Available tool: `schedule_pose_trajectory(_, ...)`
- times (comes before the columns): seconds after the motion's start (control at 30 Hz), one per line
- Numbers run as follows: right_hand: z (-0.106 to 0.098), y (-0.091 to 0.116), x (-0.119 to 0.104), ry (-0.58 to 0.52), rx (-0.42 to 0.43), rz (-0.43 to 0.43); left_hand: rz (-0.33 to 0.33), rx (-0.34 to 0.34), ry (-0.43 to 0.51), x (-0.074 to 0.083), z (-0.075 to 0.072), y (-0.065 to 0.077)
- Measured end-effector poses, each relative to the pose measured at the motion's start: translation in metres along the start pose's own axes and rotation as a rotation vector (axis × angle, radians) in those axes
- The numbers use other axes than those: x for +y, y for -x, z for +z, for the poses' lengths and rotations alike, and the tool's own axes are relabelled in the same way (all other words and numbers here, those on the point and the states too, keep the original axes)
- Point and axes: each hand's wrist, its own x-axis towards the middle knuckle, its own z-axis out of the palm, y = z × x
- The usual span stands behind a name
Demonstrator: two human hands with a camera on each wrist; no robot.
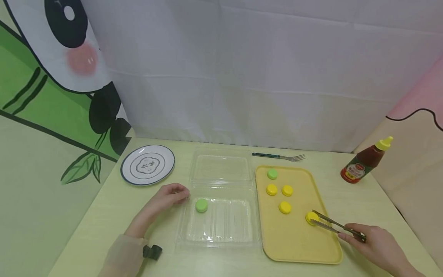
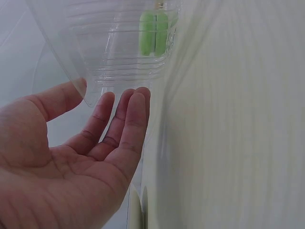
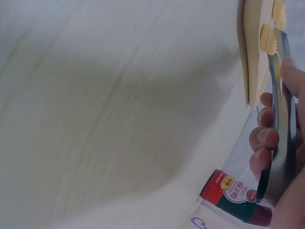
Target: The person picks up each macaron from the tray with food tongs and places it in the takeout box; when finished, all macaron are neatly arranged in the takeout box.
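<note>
Yellow macaron (image 1: 309, 217) sits toward the right side of the yellow tray (image 1: 294, 240) — between the tips of the tongs (image 3: 284, 157), which the right hand (image 1: 378, 244) grasps. The left hand (image 1: 170, 198) — fingers loose, ungripping — is at the clear container's (image 1: 225, 223) left edge.

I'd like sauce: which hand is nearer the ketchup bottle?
Right: the right hand is in front of the ketchup bottle; the left hand is farther off, at the clear clamshell container.
</note>
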Motion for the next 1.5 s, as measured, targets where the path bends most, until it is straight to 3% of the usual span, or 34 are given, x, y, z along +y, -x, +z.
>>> schedule_pose_trajectory(0.2,-0.001,-0.001,0.000,-0.001,0.018,-0.016,-0.004,0.006,-0.011,0.000,0.000,0.001)
schedule_pose_trajectory(0.43,-0.005,-0.005,-0.004,0.015,-0.019,0.007,0.010,-0.003,0.015,-0.001,0.000,0.000)
schedule_pose_trajectory(0.77,-0.007,-0.017,-0.004,-0.011,0.030,-0.044,0.006,0.004,0.007,0.000,0.000,0.002)
schedule_pose_trajectory(1.1,-0.008,-0.039,-0.010,0.010,0.025,-0.084,-0.007,0.017,-0.050,-0.001,0.000,0.000)
schedule_pose_trajectory(1.5,-0.017,-0.070,-0.034,0.024,0.005,-0.110,0.007,0.009,0.020,0.001,0.001,0.002)
